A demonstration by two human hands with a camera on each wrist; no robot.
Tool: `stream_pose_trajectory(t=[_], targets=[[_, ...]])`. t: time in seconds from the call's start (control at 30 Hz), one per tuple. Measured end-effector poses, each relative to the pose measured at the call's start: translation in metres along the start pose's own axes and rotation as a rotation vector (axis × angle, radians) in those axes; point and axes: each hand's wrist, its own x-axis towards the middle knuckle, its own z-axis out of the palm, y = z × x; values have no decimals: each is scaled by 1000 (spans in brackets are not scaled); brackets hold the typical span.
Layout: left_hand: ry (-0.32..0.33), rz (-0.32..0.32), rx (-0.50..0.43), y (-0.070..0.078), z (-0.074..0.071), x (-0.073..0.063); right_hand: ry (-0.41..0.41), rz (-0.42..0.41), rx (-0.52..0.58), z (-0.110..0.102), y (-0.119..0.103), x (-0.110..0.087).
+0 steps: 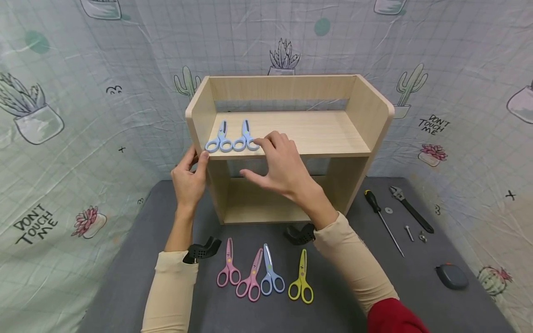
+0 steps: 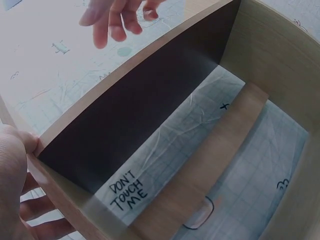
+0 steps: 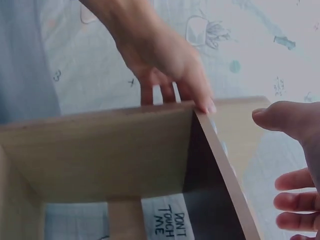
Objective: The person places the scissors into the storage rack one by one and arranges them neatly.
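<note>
A light wooden two-tier shelf (image 1: 316,132) stands on the grey table. My left hand (image 1: 189,178) grips its left side panel, thumb at the front edge and fingers around the outer face, as the left wrist view also shows. On the upper board, toward the left, lie two pairs of blue scissors (image 1: 223,138), (image 1: 245,138), blades pointing back. My right hand (image 1: 283,164) hovers in front of the upper board, thumb and fingers spread. Its index fingertip is right at the handle of the second blue pair. In the right wrist view its fingers (image 3: 295,200) hold nothing.
In front of the shelf lie two pairs of pink scissors (image 1: 228,268), (image 1: 251,280), another blue pair (image 1: 271,275) and a yellow pair (image 1: 302,280). On the right are a screwdriver (image 1: 376,208), an adjustable wrench (image 1: 412,210), a washer (image 1: 388,210), a bolt (image 1: 409,233) and a dark tape measure (image 1: 451,276).
</note>
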Motion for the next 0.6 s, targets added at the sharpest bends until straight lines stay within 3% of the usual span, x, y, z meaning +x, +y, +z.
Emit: stream_pose_trajectory(t=[0.3,0.6], targets=[[-9,0,-19,-1,-2,1,46,-56,2,17,-19,-33],[-7,10,-14,0,-2,0,-36,-50,13,38,-37,-67]])
